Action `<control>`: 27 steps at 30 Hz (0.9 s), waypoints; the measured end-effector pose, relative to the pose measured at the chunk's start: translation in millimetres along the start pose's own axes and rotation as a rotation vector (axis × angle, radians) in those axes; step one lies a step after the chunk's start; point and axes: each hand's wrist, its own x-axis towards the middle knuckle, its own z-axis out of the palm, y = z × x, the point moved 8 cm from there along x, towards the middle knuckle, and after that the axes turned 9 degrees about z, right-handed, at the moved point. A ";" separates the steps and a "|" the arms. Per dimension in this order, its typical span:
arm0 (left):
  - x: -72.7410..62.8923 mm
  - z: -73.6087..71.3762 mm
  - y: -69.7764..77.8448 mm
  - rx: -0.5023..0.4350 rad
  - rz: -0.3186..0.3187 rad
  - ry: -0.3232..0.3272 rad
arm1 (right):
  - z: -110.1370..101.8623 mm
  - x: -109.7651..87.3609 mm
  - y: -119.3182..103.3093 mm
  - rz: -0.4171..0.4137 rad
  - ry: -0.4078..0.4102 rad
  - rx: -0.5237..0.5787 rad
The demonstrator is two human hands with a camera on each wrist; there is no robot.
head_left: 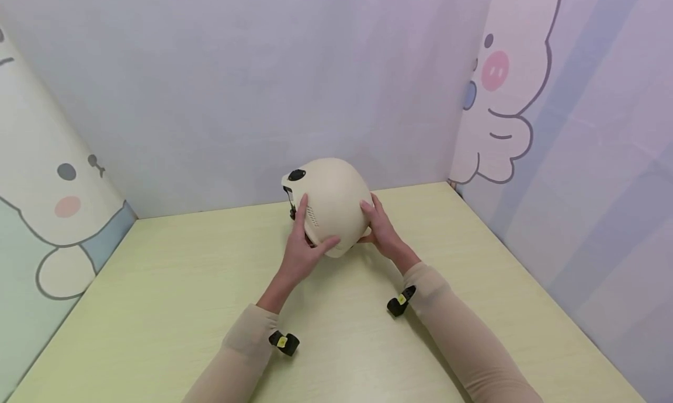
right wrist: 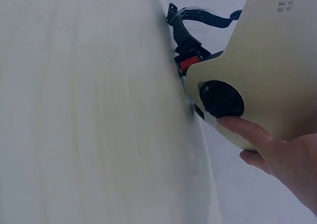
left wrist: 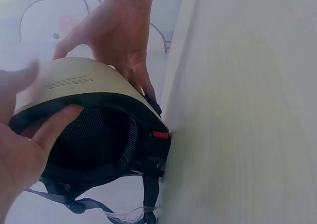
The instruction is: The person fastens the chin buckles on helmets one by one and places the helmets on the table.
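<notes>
A cream helmet [head_left: 336, 198] is tilted on its side at the table's far part, held between both hands. My left hand [head_left: 299, 257] grips its near left rim; in the left wrist view a finger reaches inside against the black lining [left wrist: 91, 140], and the thumb is outside the shell. My right hand [head_left: 384, 233] holds the opposite edge, thumb on the shell. A fingertip touches a black round side fitting [right wrist: 221, 99] in the right wrist view. Below the rim hang a dark chin strap [left wrist: 151, 194] and a red buckle piece [right wrist: 189, 63].
The pale wooden table [head_left: 184, 298] spreads around the helmet. Close behind it stands a plain grey backdrop [head_left: 236, 99]; cartoon-printed panels [head_left: 505, 128] flank both sides. Black wrist cameras [head_left: 286, 343] are strapped to both sleeves.
</notes>
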 end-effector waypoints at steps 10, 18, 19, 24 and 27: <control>-1.3 -4.8 2.4 0.068 0.054 0.010 | 2.5 0.8 3.2 0.020 0.028 0.042; -1.9 -4.9 4.2 0.078 0.062 0.011 | 4.2 0.5 4.9 0.050 0.003 0.060; -1.6 -4.6 4.5 0.076 0.063 0.009 | 3.4 0.2 4.9 0.056 0.003 0.052; -0.8 -3.9 8.7 0.069 0.045 0.007 | -3.9 -0.2 2.2 0.060 0.028 -0.012; -0.7 -4.2 23.5 0.075 0.037 0.000 | -8.3 -2.3 -7.0 -0.002 0.063 -0.091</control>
